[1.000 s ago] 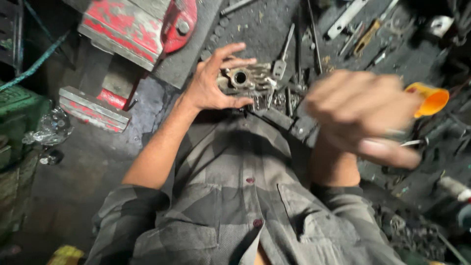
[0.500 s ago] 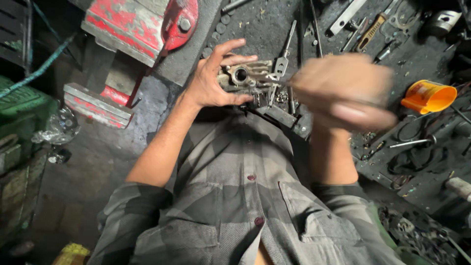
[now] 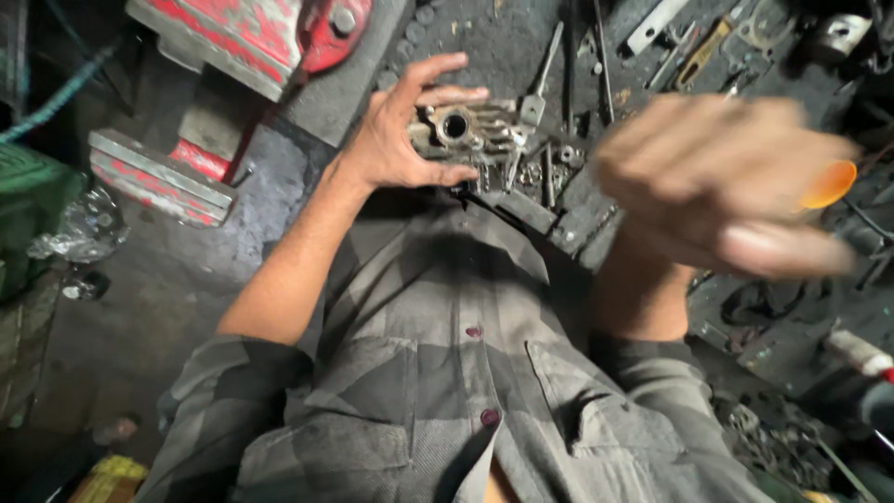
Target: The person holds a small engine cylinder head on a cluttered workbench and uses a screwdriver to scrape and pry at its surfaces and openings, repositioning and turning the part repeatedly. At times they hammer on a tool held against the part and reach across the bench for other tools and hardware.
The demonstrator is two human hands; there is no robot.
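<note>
My left hand (image 3: 386, 140) grips a grey finned metal engine part (image 3: 466, 130) with a round bore, holding it at the near edge of the dark workbench (image 3: 484, 37). My right hand (image 3: 726, 186) is raised close to the camera on the right and heavily blurred by motion. Its fingers are curled, and I cannot tell whether anything is inside them. Small metal parts and bolts (image 3: 540, 172) lie just right of the engine part. My grey checked shirt fills the lower middle of the view.
A red bench vise (image 3: 242, 37) sits at the upper left. An orange cup (image 3: 829, 182) shows behind my right hand. A wrench (image 3: 542, 84), a yellow-handled tool (image 3: 700, 42) and other tools litter the bench. A green crate (image 3: 28, 205) stands on the floor at left.
My right hand swung from the right toward the engine part and has come back right, nearer the camera. My left hand kept its hold on the part.
</note>
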